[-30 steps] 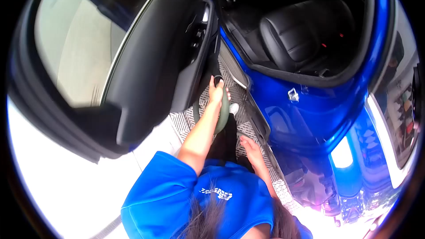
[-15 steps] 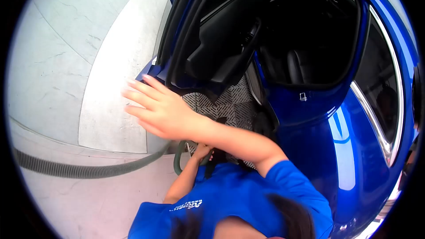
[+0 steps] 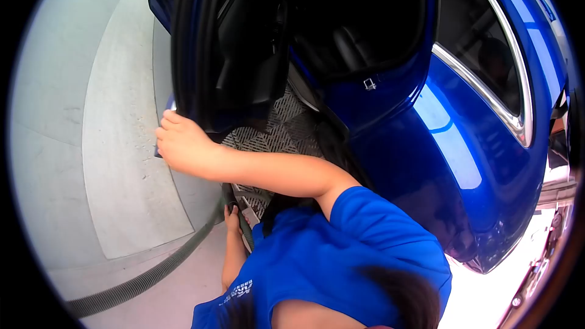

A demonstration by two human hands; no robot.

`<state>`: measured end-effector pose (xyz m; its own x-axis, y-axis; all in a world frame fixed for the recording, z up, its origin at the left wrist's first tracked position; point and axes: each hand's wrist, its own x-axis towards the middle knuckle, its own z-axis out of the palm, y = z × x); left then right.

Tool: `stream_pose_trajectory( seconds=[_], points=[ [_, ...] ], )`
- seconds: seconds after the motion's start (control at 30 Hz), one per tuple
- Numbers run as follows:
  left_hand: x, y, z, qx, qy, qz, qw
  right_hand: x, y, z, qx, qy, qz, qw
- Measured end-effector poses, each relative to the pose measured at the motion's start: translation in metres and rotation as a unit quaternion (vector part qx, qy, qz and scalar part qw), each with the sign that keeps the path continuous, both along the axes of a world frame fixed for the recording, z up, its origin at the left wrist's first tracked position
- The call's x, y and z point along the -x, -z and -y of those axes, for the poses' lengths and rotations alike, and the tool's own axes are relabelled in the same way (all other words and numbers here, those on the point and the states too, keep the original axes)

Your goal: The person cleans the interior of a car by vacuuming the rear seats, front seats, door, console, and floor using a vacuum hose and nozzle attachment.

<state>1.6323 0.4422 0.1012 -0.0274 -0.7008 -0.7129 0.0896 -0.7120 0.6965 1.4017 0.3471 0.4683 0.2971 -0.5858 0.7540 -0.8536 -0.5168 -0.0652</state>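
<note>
An open blue car door (image 3: 198, 42) stands at upper left, its dark inner side facing the car. My right hand (image 3: 183, 146) reaches across to the left, fingers wrapped round the door's outer edge. Low at centre-left, my left hand (image 3: 233, 218) grips the ribbed grey-green hose (image 3: 146, 279) near its dark end. The hose trails off to the lower left across the floor.
The blue car body (image 3: 402, 164) fills the right side, with a door latch striker (image 3: 369, 84) at the opening. Inside is a dark seat (image 3: 353, 49). A patterned grate floor (image 3: 274, 137) lies between door and car; pale floor (image 3: 122, 146) spreads at left.
The view has shifted along the car. My right hand has swung from beside my body to the door's edge, its fingers now closed. The left hand still holds the hose, now lower.
</note>
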Motion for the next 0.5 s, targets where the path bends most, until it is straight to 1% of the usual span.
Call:
stream_pose_trajectory(
  seconds=[0.07, 0.1, 0.13, 0.17, 0.2, 0.3, 0.33, 0.37, 0.4, 0.43, 0.47, 0.5],
  points=[
    [-0.002, -0.013, 0.003, -0.002, -0.003, 0.01, 1.0, 0.026, -0.007, -0.028, -0.022, 0.009, 0.024, 0.999],
    [0.0, -0.02, 0.003, 0.003, -0.011, 0.014, 1.0, 0.04, -0.009, -0.041, -0.003, 0.02, 0.051, 0.999],
    [0.0, -0.02, 0.004, 0.006, -0.02, 0.013, 1.0, 0.057, -0.011, -0.056, -0.012, 0.022, 0.065, 0.998],
    [-0.001, -0.023, 0.01, 0.018, -0.003, 0.021, 1.0, 0.074, -0.017, -0.076, -0.046, 0.013, 0.075, 0.996],
    [0.0, -0.026, 0.018, 0.036, 0.008, 0.026, 0.999, 0.091, -0.02, -0.093, -0.059, 0.027, 0.089, 0.994],
    [0.014, -0.041, 0.031, 0.032, -0.006, 0.023, 0.999, 0.142, -0.03, -0.138, -0.083, 0.072, 0.13, 0.985],
    [0.015, -0.041, 0.042, 0.041, -0.01, 0.013, 0.999, 0.162, -0.035, -0.148, -0.108, 0.101, 0.135, 0.98],
    [0.023, -0.061, 0.059, 0.051, -0.004, 0.018, 0.999, 0.181, -0.042, -0.156, -0.13, 0.125, 0.16, 0.97],
    [0.031, -0.073, 0.066, 0.056, -0.025, -0.003, 0.998, 0.194, -0.047, -0.165, -0.143, 0.178, 0.21, 0.951],
    [0.036, -0.08, 0.076, 0.057, -0.04, -0.026, 0.997, 0.212, -0.046, -0.173, -0.168, 0.23, 0.216, 0.934],
    [0.04, -0.086, 0.09, 0.058, -0.044, -0.03, 0.997, 0.22, -0.044, -0.171, -0.137, 0.306, 0.232, 0.913],
    [0.044, -0.09, 0.103, 0.046, -0.041, -0.062, 0.996, 0.229, -0.042, -0.169, -0.131, 0.384, 0.219, 0.887]
  ],
)
